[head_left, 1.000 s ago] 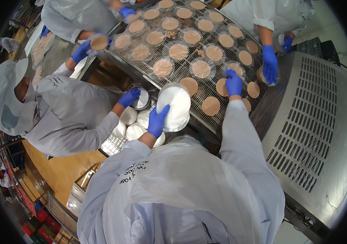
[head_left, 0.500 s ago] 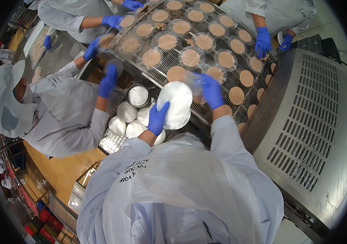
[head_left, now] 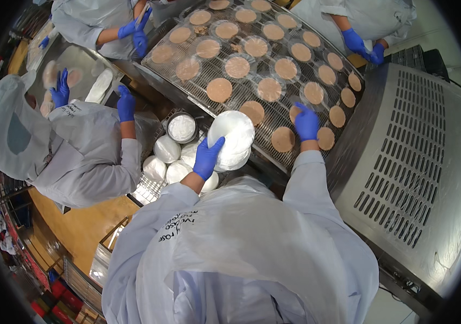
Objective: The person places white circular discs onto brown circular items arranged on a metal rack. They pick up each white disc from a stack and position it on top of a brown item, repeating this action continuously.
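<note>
Mesh belt [head_left: 252, 81]: about twenty-five discs [head_left: 219, 89].

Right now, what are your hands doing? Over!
Left hand gripping stack of white lids. Right hand on a round brown disc on the wire belt. Co-worker's hand nearby, left, apart.
</note>
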